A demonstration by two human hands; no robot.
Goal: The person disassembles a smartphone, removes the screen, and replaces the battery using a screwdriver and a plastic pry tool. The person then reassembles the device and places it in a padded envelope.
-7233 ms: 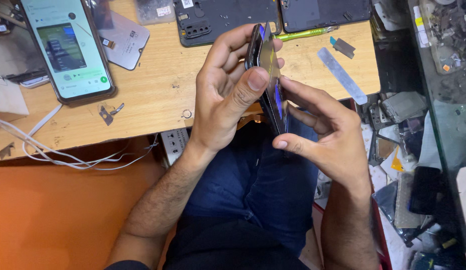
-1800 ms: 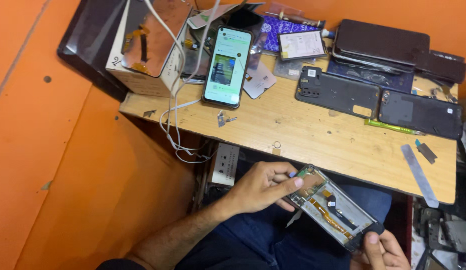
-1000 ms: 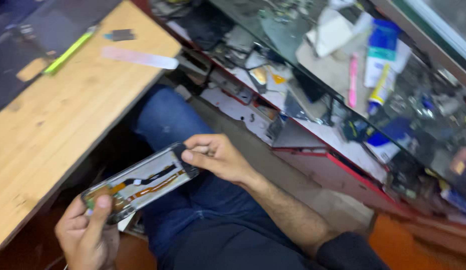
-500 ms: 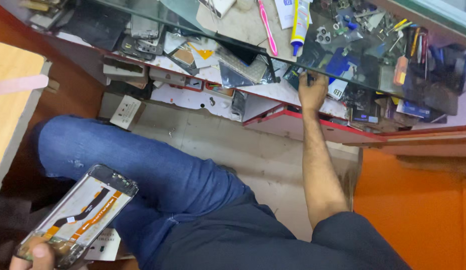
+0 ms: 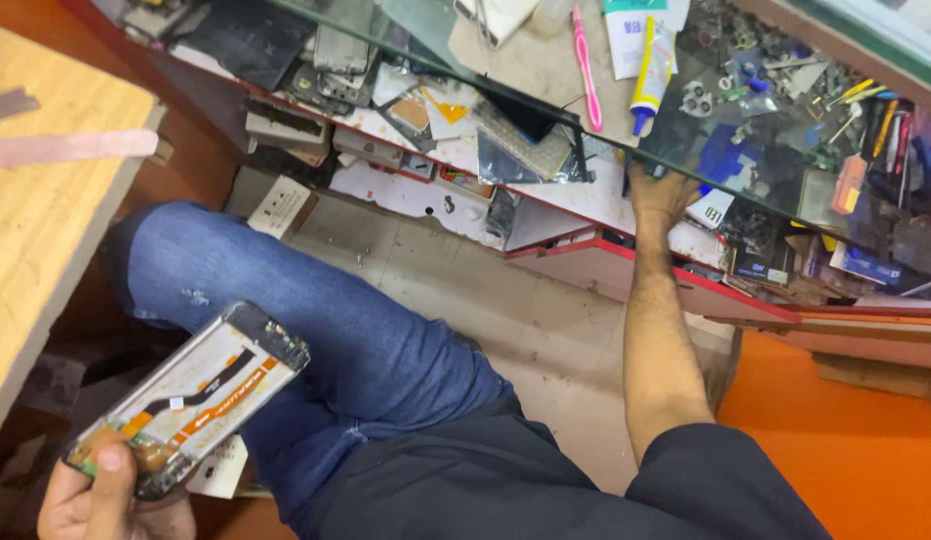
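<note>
Meanwhile, the left hand (image 5: pixel 105 495) is gripping an opened phone (image 5: pixel 190 397) by its bottom end, thumb pressed on the face, fingers curled behind; the phone is hanging low at the left, beside the knee (image 5: pixel 175 265), orange flex cables facing up. The right hand (image 5: pixel 661 192) is reaching into a cluttered shelf (image 5: pixel 585 200) under a glass top (image 5: pixel 775 130); whether its fingers are spread or pinching something I cannot tell, as they are hidden.

Held by one end only, the phone is probably at risk of slipping, and the exposed cables could snag on the jeans. Blind groping could also be knocking loose parts off the shelf.

A white tube (image 5: pixel 651 72) with a yellow band and blue cap is lying on the glass beside a pink toothbrush (image 5: pixel 584 62). A small white box (image 5: pixel 276 205) is sitting on the floor, and a blue packet (image 5: pixel 865 265) on the shelf at the right.
</note>
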